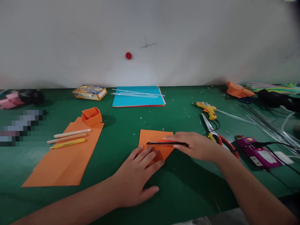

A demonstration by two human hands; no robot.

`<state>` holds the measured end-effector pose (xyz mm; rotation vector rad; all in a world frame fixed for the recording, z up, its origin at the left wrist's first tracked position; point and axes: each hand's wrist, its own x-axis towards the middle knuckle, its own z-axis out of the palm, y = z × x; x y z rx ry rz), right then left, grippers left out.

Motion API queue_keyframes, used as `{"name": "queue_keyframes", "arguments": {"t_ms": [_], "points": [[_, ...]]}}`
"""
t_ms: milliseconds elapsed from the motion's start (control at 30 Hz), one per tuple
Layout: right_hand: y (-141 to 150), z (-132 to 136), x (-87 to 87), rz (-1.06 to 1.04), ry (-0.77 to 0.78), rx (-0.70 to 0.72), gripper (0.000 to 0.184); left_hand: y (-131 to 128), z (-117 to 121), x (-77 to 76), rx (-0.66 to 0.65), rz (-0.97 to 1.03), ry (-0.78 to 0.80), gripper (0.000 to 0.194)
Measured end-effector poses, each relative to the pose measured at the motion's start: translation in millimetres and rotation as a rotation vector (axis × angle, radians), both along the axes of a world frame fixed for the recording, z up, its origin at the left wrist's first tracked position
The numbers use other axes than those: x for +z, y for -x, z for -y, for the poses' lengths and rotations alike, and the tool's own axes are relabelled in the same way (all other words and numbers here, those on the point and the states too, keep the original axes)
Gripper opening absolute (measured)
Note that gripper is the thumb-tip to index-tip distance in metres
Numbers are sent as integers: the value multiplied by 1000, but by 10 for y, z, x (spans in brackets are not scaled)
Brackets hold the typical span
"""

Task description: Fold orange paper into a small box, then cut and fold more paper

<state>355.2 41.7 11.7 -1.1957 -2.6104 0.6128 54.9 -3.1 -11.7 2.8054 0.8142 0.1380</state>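
A small piece of orange paper (150, 134) lies on the green table in front of me. My left hand (138, 176) rests flat over its lower left part, fingers spread. Above those fingertips, my right hand (195, 145) grips a black and red tool that looks like a utility knife (161, 142). The tool lies nearly level across the paper, pointing left. My thumb and fingers close around its right end and hide part of it. Whether its tip touches the paper I cannot tell.
Left are orange sheets (63, 168) with pens (67, 143) and a folded orange paper piece (92, 116). Behind lie a blue paper stack (138, 101) and a small box (90, 92). At right are a yellow glue gun (206, 108), scissors (220, 137) and a purple power strip (259, 153).
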Motion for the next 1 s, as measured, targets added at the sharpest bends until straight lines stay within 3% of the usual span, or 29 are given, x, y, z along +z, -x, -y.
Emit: {"name": "queue_keyframes", "arguments": {"t_ms": [1000], "points": [[-68, 12, 92, 55, 104, -33, 46, -7, 15, -33, -3, -13, -2, 67]]}}
